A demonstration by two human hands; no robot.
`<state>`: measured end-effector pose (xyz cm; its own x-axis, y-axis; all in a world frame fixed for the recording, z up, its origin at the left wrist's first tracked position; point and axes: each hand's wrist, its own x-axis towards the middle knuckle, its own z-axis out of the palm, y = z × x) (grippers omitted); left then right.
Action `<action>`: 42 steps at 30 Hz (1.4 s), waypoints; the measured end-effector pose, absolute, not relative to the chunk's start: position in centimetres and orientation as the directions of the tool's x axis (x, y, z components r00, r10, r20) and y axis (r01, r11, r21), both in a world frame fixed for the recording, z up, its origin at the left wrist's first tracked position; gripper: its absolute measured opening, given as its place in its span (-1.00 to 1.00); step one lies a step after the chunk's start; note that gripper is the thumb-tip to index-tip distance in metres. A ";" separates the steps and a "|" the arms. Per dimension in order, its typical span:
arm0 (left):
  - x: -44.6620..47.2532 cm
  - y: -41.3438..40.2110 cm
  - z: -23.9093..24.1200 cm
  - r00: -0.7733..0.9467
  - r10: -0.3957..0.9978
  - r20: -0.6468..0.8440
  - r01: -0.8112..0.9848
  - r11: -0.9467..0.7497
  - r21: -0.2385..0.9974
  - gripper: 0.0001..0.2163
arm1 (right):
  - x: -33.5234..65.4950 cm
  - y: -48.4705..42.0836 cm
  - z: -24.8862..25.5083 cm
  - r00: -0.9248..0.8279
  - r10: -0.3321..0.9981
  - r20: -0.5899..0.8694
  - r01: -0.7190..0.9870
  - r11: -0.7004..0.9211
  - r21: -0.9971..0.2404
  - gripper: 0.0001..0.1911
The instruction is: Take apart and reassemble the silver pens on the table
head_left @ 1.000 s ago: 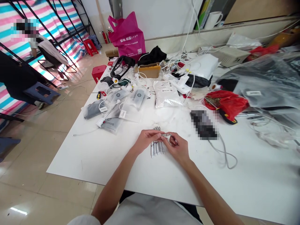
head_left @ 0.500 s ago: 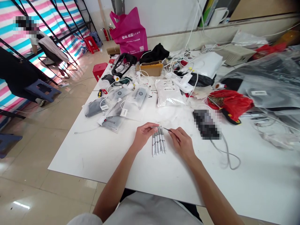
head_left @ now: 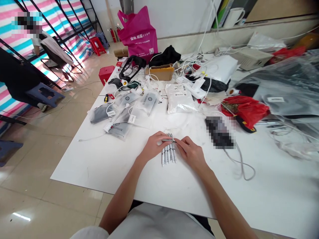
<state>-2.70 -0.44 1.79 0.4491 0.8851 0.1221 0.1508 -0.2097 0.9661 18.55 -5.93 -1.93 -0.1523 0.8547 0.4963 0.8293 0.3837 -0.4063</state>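
Observation:
Several white-and-grey pens (head_left: 168, 156) lie side by side on the white table (head_left: 154, 181), pointing away from me. Across their upper ends, my left hand (head_left: 155, 146) pinches a slim grey pen (head_left: 167, 140) held crosswise just above the row. Thumb and fingers of my right hand (head_left: 190, 151) close on the darker right end of that same pen. The two hands almost meet over it. My fingers hide parts of the pen and the upper ends of those lying below.
Beyond my hands lie a white plastic parcel (head_left: 179, 99) and frosted pouches (head_left: 147, 103). On the right are a blurred-out dark object (head_left: 219, 132) with a grey cable (head_left: 241, 162), and a red bag (head_left: 245, 108). A magenta bag (head_left: 141, 36) stands at the back.
My right hand has moved left, and its dark thin piece now lines up with the grey piece in my left hand. Both hands sit slightly nearer to me; the row of pens stays put.

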 end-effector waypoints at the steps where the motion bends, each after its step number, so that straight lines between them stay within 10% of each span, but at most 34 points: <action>1: -2.7 -0.5 1.7 0.482 0.867 0.125 0.169 -0.232 0.958 -0.73 | 18.4 -6.0 -1.8 -0.172 0.856 0.487 0.829 0.393 -0.398 -0.70; 12: -2.6 -1.1 2.1 0.487 0.867 0.108 0.297 -0.281 0.913 -0.76 | 18.1 -6.5 -1.5 -0.027 0.921 0.389 0.464 0.356 -0.811 -0.82; 22: -1.8 -1.3 2.6 0.386 0.921 0.044 -0.042 -0.030 0.999 -0.60 | 18.8 -6.1 -0.6 0.222 0.933 0.282 0.420 0.170 -0.891 -0.72; 36: -0.5 -1.9 1.9 0.364 0.930 -0.050 -0.132 0.105 0.986 -0.56 | 18.1 -6.1 2.2 -0.214 0.898 0.383 0.600 0.431 -0.675 -0.69; 42: -0.7 -1.7 2.0 0.334 0.923 -0.193 -0.232 0.279 0.932 -0.54 | 18.1 -5.9 3.3 -0.148 0.888 0.436 0.684 0.410 -0.603 -0.82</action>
